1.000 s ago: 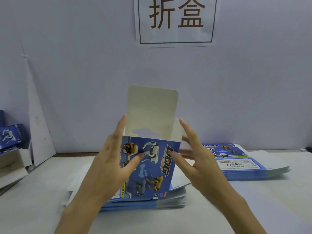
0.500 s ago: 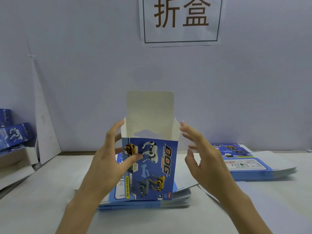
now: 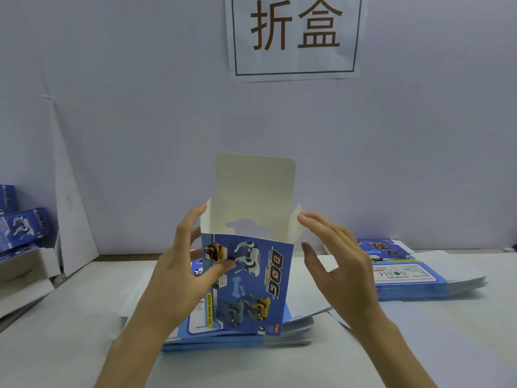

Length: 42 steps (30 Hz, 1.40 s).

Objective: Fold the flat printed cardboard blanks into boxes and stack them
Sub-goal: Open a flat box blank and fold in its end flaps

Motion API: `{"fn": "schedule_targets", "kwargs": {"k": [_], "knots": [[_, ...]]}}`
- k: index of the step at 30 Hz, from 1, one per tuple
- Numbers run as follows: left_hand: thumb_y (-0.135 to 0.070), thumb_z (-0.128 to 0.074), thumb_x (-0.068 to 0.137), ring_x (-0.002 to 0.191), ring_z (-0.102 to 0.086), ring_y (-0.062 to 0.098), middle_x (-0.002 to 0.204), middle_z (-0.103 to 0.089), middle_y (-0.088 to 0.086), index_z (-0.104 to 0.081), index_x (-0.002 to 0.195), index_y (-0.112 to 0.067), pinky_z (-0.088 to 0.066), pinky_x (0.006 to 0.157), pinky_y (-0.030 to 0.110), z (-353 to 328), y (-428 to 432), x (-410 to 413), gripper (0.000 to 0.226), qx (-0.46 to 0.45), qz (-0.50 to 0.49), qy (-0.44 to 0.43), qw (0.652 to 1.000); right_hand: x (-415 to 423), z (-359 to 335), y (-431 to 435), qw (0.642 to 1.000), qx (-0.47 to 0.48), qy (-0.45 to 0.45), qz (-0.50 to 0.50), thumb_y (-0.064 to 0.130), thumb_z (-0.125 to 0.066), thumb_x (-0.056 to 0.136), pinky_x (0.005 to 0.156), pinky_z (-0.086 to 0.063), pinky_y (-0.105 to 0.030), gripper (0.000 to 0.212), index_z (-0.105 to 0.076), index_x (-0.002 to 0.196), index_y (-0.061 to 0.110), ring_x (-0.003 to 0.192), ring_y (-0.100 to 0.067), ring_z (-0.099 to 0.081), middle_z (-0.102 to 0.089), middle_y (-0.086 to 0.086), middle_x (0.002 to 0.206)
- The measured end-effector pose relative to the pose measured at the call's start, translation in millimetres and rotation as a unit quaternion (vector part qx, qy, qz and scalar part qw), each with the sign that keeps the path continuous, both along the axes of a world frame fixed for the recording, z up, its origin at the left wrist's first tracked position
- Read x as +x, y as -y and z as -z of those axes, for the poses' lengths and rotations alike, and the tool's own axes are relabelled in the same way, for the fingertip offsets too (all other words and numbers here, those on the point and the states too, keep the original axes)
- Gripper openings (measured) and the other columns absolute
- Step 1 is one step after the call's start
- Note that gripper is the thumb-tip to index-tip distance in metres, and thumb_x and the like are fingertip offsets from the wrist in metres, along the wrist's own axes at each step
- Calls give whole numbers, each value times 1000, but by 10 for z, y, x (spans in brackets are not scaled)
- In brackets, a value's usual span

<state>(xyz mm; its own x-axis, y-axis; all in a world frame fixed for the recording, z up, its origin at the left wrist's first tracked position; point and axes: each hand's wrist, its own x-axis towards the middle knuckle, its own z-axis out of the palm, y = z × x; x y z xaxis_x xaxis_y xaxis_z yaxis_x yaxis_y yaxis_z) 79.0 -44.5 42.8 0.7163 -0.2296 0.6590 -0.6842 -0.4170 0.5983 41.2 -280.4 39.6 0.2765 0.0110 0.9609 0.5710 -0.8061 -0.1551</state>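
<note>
1. At centre, above the counter [image 3: 70, 345]: box [image 3: 251, 281], upright, blue printed "DOG" panel facing near, top open, tall plain lid flap [image 3: 254, 186] standing up at its far side.
2. Person's left grip [image 3: 181, 270]: holding the box at its left edge, thumb on the printed panel, fingers behind.
3. Person's right grip [image 3: 338, 261]: wide, fingers spread and nearly straight, one fingertip touching the small right side flap [image 3: 293, 228]; holding nothing.
4. On the counter, under and behind the box: stack of flat blanks [image 3: 296, 329]; whether the box's lower edge rests on it cannot be told.
5. Far right, well apart: second stack of blanks [image 3: 414, 278].
6. Far left: folded boxes [image 3: 22, 225], piled.
7. On the far wall: sign [image 3: 296, 35], white, two large brown characters.
</note>
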Motion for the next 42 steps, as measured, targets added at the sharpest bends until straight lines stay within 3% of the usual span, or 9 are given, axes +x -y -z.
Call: {"fn": "schedule_targets", "kwargs": {"k": [5, 9, 17, 21, 25, 28, 33, 38, 42], "knots": [[-57, -65, 62, 89, -62, -11, 112, -52, -45, -16, 129, -65, -55, 71, 19, 36, -8, 51, 84, -9, 6, 1, 1000, 64, 184, -49, 997, 53, 47, 34, 19, -61, 85, 91, -40, -7, 28, -69, 106, 2, 98, -11, -57, -64, 1, 109], [-58, -61, 64, 91, -53, -26, 102, -49, -54, -15, 128, -66, -47, 60, 1, 27, -15, 62, 80, -27, 3, -4, 1000, 62, 353, -210, 996, 75, -27, -31, 17, -53, 87, 96, -37, -6, 36, -58, 122, 10, 109, -11, -55, -59, 3, 123], [-56, -59, 69, 90, -49, -31, 97, -45, -58, -10, 138, -58, -48, 61, 3, 45, 48, 60, 84, -19, -9, 0, 1000, -79, 309, -370, 948, 190, -156, -200, 8, -58, 83, 82, -43, -1, 48, -47, 126, 25, 129, -1, -42, -46, 6, 141], [-56, -64, 65, 100, -56, -18, 110, -54, -43, -13, 135, -63, -59, 72, 25, 25, 101, 13, 87, -46, -5, 0, 999, -125, 206, -351, 930, 232, -167, -230, 15, -56, 85, 80, -50, -9, 51, -41, 132, 27, 124, 4, -48, -52, 26, 132], [-58, -64, 64, 92, -51, -29, 108, -49, -45, -11, 136, -66, -53, 74, 14, 45, 159, 2, 90, -47, -5, 7, 999, -232, 310, -562, 894, 266, -202, -300, 10, -52, 86, 79, -54, -17, 64, -33, 143, 32, 119, -2, -56, -54, 17, 136], [-59, -66, 61, 95, -55, -22, 107, -53, -44, -14, 134, -67, -52, 67, 7, 28, 47, 46, 89, -77, 6, -18, 997, -262, 269, -655, 904, 223, -203, -302, 17, -54, 88, 81, -53, -14, 67, -30, 146, 40, 124, -1, -51, -45, 21, 143], [-58, -65, 62, 94, -56, -20, 107, -45, -55, -14, 129, -68, -52, 61, 8, -35, 10, 6, 85, -19, 10, 19, 1000, -158, 131, -420, 989, 46, -137, -42, 32, -58, 89, 98, -34, -6, 59, -32, 141, 44, 125, 7, -35, -40, 4, 140], [-45, -62, 75, 113, -49, -13, 130, -41, -41, -33, 133, -54, -47, 77, 3, -56, -11, 4, 66, -27, 8, 105, 994, -105, 78, -181, 987, 3, -154, -49, 50, -53, 87, 98, -51, -36, 51, -39, 134, 38, 133, -1, -36, -37, 13, 146], [-31, -65, 89, 118, -51, 8, 148, -38, -15, -50, 128, -29, -40, 89, 2, -29, -115, 72, 42, -23, -43, 189, 981, -106, 63, -133, 985, 30, -149, -78, 56, -62, 81, 93, -50, -19, 65, -40, 138, 32, 123, 3, -45, -48, 13, 137]]}}
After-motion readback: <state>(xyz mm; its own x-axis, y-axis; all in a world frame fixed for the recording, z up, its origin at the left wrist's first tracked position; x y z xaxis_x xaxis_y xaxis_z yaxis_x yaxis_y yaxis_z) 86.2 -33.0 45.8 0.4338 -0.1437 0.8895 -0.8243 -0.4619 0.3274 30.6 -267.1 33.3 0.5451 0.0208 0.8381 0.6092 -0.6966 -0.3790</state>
